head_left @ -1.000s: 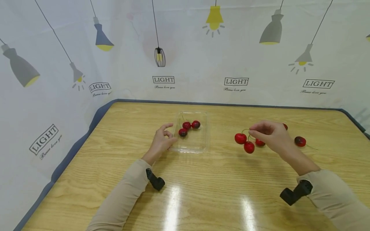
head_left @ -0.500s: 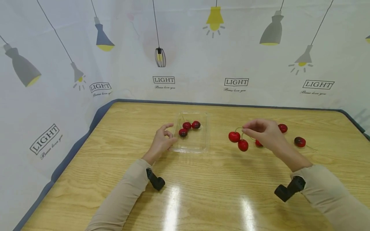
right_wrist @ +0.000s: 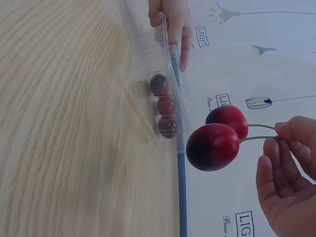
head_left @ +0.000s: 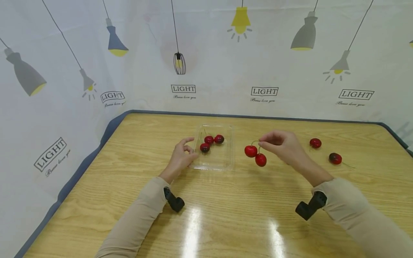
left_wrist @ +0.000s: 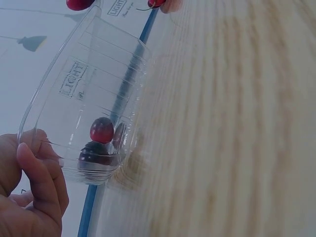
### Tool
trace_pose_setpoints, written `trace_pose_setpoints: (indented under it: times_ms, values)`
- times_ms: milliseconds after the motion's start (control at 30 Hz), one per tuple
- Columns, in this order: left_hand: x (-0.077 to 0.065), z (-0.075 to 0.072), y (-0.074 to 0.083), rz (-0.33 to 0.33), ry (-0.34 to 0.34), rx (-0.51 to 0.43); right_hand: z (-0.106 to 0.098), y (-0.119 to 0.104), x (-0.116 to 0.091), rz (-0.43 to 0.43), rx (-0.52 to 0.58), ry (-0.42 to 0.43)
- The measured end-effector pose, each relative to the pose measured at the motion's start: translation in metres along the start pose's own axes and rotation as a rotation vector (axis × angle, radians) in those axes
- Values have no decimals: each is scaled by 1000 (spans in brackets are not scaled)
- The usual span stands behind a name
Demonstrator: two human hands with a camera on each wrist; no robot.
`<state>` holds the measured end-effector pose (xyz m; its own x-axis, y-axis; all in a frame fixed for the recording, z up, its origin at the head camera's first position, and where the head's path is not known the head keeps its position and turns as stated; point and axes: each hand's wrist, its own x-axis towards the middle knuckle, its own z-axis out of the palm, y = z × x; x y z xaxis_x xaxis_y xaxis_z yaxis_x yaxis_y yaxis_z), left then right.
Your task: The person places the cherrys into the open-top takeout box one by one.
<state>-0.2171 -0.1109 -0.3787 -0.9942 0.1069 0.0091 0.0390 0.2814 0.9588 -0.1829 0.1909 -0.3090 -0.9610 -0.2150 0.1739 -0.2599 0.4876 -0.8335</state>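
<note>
Currently | right hand (head_left: 280,146): I'm pinching two cherries (head_left: 260,160) by their stems (right_wrist: 260,125) | left hand (head_left: 181,156): I'm gripping a clear box (head_left: 217,163) | three cherries (head_left: 209,139) are lying inside

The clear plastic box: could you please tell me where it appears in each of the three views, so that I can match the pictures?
Head: the clear plastic box is near the middle, slightly below centre.
Left wrist: the clear plastic box stretches aslant across the upper left part.
Right wrist: the clear plastic box is at upper middle.
Shared landmark: the left hand, at the rim in all three views.
</note>
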Motion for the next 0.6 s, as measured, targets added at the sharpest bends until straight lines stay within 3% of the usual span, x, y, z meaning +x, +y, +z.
trace_pose_setpoints:
  times_ms: [300, 533, 600]
  values:
    - [1, 0, 1, -49, -10, 16, 12, -5, 7, -7, 54, -27]
    - [-16, -1, 31, -51, -33, 14, 16, -9, 13, -1, 31, -35]
    - [-16, -1, 32, -51, -31, 17, 18, -9, 15, -2, 26, -31]
